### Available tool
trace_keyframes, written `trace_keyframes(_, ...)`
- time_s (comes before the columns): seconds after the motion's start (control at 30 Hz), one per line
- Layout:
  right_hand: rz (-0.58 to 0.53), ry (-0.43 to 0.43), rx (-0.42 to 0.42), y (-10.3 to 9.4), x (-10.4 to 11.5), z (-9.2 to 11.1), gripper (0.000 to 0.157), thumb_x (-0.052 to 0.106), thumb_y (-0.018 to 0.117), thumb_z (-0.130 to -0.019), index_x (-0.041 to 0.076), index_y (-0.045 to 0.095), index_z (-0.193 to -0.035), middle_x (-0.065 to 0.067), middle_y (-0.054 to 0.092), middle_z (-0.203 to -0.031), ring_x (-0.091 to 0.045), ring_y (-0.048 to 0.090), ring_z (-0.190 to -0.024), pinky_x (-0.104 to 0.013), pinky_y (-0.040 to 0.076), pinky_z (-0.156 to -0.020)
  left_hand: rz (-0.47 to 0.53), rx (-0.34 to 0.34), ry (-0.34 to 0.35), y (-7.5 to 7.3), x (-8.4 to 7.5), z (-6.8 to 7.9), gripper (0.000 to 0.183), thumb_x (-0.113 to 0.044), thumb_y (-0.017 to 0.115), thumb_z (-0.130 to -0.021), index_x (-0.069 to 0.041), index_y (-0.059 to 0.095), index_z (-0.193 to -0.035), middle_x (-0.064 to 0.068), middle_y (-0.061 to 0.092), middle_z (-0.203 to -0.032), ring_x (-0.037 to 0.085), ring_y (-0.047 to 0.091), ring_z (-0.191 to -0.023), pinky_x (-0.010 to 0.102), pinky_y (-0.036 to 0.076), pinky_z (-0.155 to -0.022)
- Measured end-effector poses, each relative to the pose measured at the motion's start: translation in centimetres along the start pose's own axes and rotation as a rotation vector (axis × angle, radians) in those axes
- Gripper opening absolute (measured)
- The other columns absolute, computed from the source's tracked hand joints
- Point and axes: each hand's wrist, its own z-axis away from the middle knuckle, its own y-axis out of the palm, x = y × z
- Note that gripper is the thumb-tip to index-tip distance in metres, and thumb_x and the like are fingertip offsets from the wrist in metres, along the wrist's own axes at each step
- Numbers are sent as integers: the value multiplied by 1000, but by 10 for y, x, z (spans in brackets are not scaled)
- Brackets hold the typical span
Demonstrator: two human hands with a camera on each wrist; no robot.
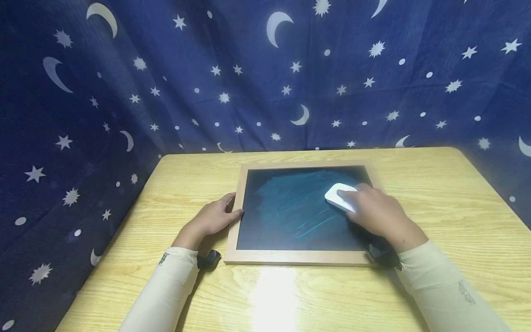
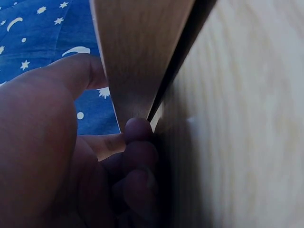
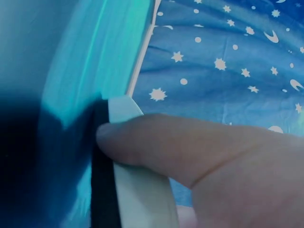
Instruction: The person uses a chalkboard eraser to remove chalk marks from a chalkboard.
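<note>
A wood-framed chalkboard (image 1: 269, 235) lies on the table, its dark surface clouded with teal chalk. Several brighter teal strokes remain near its lower middle. My left hand (image 1: 213, 217) holds the frame's left side, thumb on top. In the left wrist view the other fingertips meet the outer edge of the wooden frame (image 2: 137, 52) low down. Over the board's right half, my right hand (image 1: 381, 212) grips a white chalkboard eraser (image 1: 337, 196). The right wrist view shows the eraser's black felt (image 3: 105, 199) against the chalk-smeared surface, with the thumb along its side.
The light wood-grain table (image 1: 199, 175) extends around the board on all sides. A dark blue curtain (image 1: 249, 55) with moons and stars hangs behind it and on the left. A black strap device (image 1: 209, 260) sits at my left wrist, by the frame's corner.
</note>
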Motion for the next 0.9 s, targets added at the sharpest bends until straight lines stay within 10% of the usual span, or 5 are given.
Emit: trace_keyframes(0.9,25,-156,-91,13,26,0,55,18,81,-82,14,64,-134,-23,64,-103,-36,62,-79,-53,54,-69,-11,0,10,-2,-1,0,72,-52,54,-97,-20,32,-158,17,61,-139,39,58,-128,54,45,-105)
